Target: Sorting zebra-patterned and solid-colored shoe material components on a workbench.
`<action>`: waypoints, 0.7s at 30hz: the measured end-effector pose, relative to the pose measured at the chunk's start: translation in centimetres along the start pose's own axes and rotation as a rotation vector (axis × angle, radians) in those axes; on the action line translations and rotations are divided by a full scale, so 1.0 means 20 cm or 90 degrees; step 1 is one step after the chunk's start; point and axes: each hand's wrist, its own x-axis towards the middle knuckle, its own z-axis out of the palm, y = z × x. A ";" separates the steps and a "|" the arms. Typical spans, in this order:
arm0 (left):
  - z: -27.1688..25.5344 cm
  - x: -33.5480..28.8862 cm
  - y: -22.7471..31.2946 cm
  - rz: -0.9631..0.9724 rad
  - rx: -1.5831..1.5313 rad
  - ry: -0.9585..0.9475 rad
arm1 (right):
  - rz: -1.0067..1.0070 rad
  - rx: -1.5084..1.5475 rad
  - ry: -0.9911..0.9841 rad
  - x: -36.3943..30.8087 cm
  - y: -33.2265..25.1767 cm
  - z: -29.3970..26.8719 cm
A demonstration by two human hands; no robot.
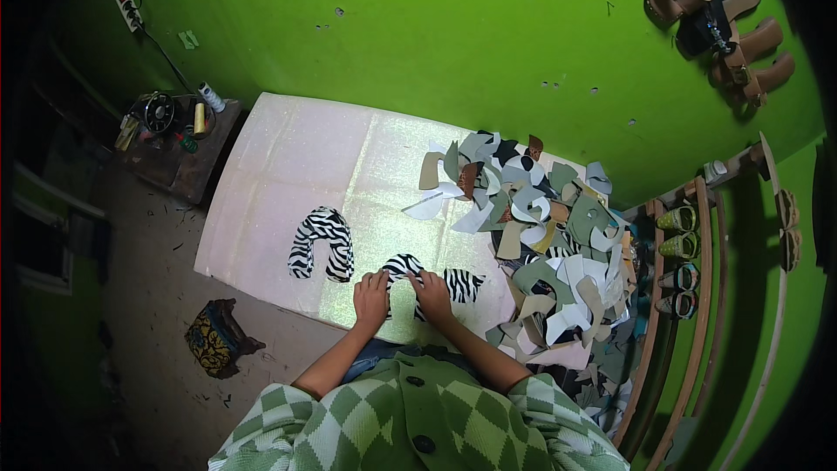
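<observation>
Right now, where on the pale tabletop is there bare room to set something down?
Bare tabletop spreads from the leftmost zebra-print pieces to the far left corner, and between them and the scrap heap. Crowded: the right side, under that heap, and around the left hand and right hand.

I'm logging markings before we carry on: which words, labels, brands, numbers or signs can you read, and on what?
No readable text in view.
Black-and-white zebra-striped arched piece under the left hand and right hand: only stripes visible.
White cone-shaped thread spool: too small to read.
Small dark mark on the bright-green painted wall: too small to tell whether it's a sign.
</observation>
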 end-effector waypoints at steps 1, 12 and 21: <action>-0.02 -0.01 0.03 0.014 0.019 0.004 | -0.012 -0.056 -0.047 0.00 -0.02 -0.01; -0.02 -0.03 0.07 0.016 0.070 -0.024 | 0.034 -0.143 -0.082 -0.02 -0.04 -0.06; -0.03 -0.03 0.08 0.015 0.071 -0.012 | 0.140 -0.195 -0.074 -0.10 0.03 -0.12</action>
